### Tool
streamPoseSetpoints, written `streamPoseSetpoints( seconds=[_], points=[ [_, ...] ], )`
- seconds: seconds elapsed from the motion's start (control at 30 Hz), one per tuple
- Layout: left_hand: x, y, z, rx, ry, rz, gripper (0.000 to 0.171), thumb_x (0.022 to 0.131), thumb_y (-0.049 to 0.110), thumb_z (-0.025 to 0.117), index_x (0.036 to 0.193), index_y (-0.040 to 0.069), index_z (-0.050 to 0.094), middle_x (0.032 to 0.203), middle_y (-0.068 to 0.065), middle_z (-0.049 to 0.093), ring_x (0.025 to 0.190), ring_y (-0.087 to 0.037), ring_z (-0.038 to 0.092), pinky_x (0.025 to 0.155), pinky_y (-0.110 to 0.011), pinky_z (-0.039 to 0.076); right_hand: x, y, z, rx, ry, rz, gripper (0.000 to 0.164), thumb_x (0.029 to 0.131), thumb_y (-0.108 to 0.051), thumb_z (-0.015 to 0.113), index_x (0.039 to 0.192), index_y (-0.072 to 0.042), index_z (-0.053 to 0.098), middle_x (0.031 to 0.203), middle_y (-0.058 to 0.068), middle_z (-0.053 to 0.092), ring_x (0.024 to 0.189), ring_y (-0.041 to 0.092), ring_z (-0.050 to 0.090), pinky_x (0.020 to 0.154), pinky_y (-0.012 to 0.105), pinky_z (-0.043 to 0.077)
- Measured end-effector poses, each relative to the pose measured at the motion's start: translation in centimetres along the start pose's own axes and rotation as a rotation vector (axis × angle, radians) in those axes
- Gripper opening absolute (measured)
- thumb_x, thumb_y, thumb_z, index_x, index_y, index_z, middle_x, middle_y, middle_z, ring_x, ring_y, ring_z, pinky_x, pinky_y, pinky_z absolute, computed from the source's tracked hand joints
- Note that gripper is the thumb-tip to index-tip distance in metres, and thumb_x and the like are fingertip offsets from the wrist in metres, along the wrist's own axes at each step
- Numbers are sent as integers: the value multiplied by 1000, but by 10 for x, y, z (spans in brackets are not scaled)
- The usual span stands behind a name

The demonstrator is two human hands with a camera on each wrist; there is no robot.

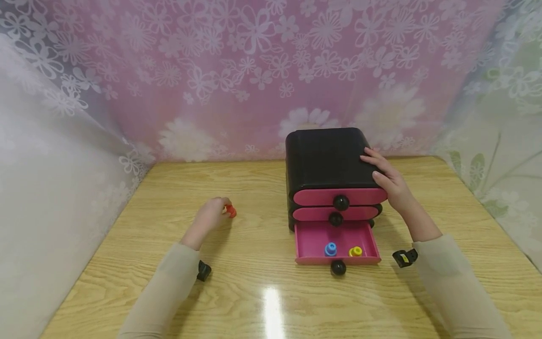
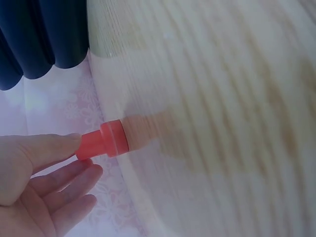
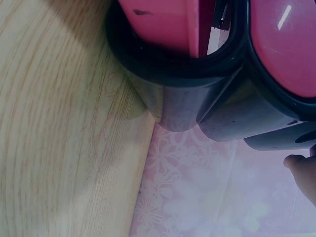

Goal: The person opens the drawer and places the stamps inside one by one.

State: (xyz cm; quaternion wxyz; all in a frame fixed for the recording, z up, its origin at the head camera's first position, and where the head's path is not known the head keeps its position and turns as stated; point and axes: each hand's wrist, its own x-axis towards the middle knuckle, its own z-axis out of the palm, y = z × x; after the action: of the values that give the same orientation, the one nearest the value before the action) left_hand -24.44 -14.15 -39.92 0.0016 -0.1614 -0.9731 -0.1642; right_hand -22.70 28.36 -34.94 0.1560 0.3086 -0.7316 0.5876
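Note:
Between the thumb and finger of my left hand (image 1: 210, 214) is a small red plastic peg (image 2: 104, 139) with a wider rim. Its wide end faces the tabletop; whether it touches the wood I cannot tell. My right hand (image 1: 392, 183) rests on the top right edge of a black mini drawer cabinet (image 1: 330, 157), fingers spread over the corner. The cabinet's bottom pink drawer (image 1: 311, 242) is pulled out. Inside it a blue peg (image 1: 330, 249) stands left of a yellow peg (image 1: 355, 251). In the right wrist view, only part of the right hand (image 3: 305, 173) shows at the edge.
Two closed pink drawers with round black knobs, the top knob (image 1: 340, 203) and middle knob (image 1: 336, 219), sit above the pulled-out one. The bottom knob (image 1: 338, 268) sticks out toward me. A floral curtain (image 1: 237, 84) hangs behind the wooden table (image 1: 237, 301).

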Motion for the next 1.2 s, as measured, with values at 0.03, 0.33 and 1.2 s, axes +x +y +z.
streamPoseSetpoints(
  seconds=[0.03, 0.33, 1.2],
  points=[
    [0, 1, 0, 1, 4, 1, 16, 78, 5, 66, 94, 1, 62, 90, -13, 61, 84, -26, 58, 71, -36, 48, 0, 0, 0, 3, 1, -2, 38, 88, -1, 38, 125, 2, 47, 140, 16, 25, 132, 28, 6, 105, 44, 0],
    [0, 11, 4, 37, 23, 18, 14, 76, 5, 68, 87, 2, 61, 82, -9, 62, 74, -21, 58, 64, -32, 48, 1, 2, 0, 10, -1, -9, 38, 88, 0, 38, 125, 3, 46, 140, 14, 26, 132, 24, 8, 105, 43, 0],
    [-29, 148, 27, 29, 165, 638, 8, 81, 15, 64, 88, 11, 62, 82, 3, 58, 72, -7, 54, 65, -18, 46, 2, 4, -3, -23, -2, 28, 39, 89, -3, 37, 126, 4, 45, 141, 19, 22, 132, 22, 8, 104, 46, -1]
  ],
)
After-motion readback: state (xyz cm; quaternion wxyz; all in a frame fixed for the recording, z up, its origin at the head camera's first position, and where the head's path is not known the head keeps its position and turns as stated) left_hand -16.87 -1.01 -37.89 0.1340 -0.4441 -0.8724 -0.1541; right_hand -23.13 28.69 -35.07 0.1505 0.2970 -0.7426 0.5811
